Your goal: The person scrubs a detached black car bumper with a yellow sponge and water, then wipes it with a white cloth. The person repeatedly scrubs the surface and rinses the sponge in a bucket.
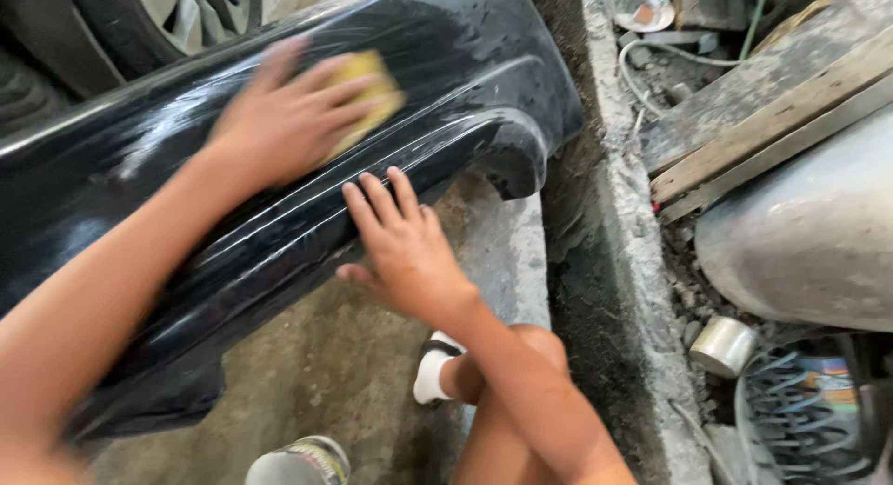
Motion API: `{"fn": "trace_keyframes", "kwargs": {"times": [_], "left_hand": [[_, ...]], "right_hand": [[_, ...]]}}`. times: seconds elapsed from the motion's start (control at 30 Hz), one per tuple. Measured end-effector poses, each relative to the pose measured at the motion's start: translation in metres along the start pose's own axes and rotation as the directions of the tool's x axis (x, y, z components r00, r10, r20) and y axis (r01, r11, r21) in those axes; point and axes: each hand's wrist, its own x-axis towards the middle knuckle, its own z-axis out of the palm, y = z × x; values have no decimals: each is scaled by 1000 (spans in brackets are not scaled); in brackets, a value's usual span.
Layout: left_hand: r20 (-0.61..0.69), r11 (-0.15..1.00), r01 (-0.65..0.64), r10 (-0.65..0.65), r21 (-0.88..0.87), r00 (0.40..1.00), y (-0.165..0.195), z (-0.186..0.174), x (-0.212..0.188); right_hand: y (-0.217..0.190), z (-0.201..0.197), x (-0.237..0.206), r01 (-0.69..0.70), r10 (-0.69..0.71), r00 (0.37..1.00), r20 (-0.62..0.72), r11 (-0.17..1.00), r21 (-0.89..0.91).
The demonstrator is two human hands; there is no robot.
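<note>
A: Which object does the left hand point(284, 118) carry, and where?

B: A yellow sponge point(367, 94), pressed flat against the glossy black bumper panel point(121, 159). The sponge sits at about 1 o'clock from the palm, under the outstretched fingers; its far corner pokes out beyond the fingertips. The grip is flat rather than curled: fingers spread over the sponge, holding it to the panel. Hand and sponge are motion-blurred.

A: And the right hand point(405, 248)?

B: At 5 o'clock from the sponge, a little apart from it. Its grip is wide and holds nothing; the fingertips rest on the lower ridge of the panel, thumb spread to 9 o'clock.

A: What lies around?

B: A concrete floor point(353, 355) below the panel. A wheel point(177, 15) at 11 o'clock. Wooden planks point(772, 122) at 2 o'clock. A small silvery can point(723, 345) and a coil spring point(800, 411) at 4 o'clock. A white-socked foot point(433, 373) at 6 o'clock, beside the person's bent knee.
</note>
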Motion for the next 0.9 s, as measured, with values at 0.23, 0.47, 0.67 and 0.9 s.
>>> {"fn": "trace_keyframes", "kwargs": {"times": [0.23,0.47,0.67,0.9], "left_hand": [[229,657,534,-495,-533,838,-21,-19,-344],[145,920,364,-344,-147,928,-24,-54,-332],[-68,900,331,-363,-284,929,-9,-1,-82],[-165,902,308,-368,-302,915,35,51,84]], "right_hand": [[4,6,-4,53,-51,997,-61,998,34],[-11,19,2,-37,33,997,-65,997,-62],[-18,14,18,-46,44,999,-22,998,-49],[5,-3,25,99,-104,993,50,991,94]]}}
